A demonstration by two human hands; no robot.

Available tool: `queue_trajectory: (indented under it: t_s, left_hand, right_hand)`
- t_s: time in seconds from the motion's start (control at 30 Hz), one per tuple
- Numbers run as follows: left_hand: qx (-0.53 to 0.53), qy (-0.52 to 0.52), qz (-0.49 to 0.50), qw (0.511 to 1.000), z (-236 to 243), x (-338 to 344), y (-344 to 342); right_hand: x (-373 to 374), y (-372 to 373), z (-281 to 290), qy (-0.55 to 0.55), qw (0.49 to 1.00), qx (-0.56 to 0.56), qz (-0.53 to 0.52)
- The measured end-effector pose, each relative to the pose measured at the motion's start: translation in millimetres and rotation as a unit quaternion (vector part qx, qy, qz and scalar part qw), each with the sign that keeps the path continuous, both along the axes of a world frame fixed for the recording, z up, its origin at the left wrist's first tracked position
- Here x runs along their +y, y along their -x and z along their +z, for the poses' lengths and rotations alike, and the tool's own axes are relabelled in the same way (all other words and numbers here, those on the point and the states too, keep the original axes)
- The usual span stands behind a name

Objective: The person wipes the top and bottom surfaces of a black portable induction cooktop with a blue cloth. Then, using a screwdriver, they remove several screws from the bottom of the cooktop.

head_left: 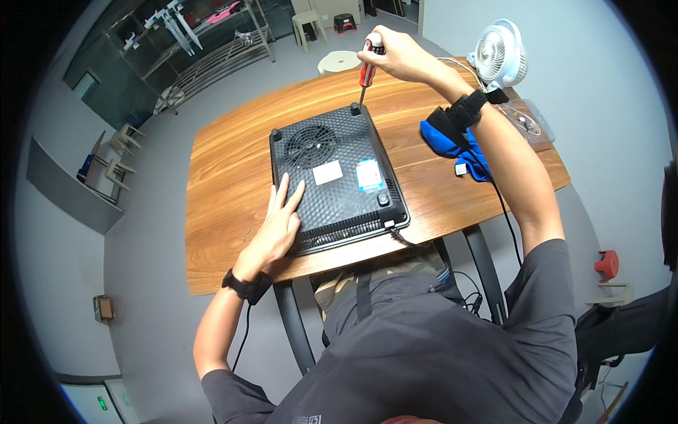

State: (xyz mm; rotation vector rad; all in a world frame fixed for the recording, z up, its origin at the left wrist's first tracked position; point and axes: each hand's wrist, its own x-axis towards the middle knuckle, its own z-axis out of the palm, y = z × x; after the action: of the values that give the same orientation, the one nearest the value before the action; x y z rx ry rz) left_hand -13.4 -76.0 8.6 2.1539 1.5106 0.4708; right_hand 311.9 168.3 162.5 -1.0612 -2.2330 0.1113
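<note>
A flat black plastic appliance with a round fan grille lies on the brown wood-grain bench. The left hand rests on its left side, fingers spread; the right hand grips a red-and-white-handled screwdriver, shaft down at its far-right corner. A crumpled blue cloth lies to the right.

A wide fisheye camera, the left of 2 worn on the head, looks steeply down from above a dark gray shirt at lower center, facing a nearby wooden table mid-frame, while farther floor and walls curve toward the black circular rim.
</note>
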Motion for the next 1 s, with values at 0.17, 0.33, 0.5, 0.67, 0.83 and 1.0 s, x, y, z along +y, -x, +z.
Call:
queue_trajectory:
  t_s: [0.17, 0.33, 0.5, 0.67, 0.83, 1.0]
  left_hand:
    - [0.016, 0.012, -0.017, 1.000, 11.3, -2.2, -0.6]
    - [0.035, 0.059, -0.018, 0.997, 32.3, -5.5, -3.1]
    - [0.072, 0.081, -0.027, 0.994, 46.1, -3.3, -7.0]
    - [0.083, 0.093, -0.038, 0.991, 54.0, -0.6, -6.8]
    - [0.088, 0.095, -0.050, 0.990, 52.6, 3.3, -3.8]
    - [0.127, 0.097, -0.035, 0.986, 65.8, 8.7, -8.6]
  right_hand:
    - [23.0, -10.5, -14.1, -0.008, 1.000, -0.003, -0.001]
    - [39.0, -13.2, -10.9, 0.053, 0.997, 0.046, 0.036]
    - [54.7, -5.8, -18.4, -0.011, 0.996, 0.050, 0.068]
    - [60.7, 3.1, -19.5, 0.056, 0.990, 0.069, 0.109]
    - [69.7, 2.5, -22.6, 0.066, 0.989, 0.065, 0.119]
    - [67.3, 3.0, -17.9, 0.140, 0.982, 0.055, 0.113]
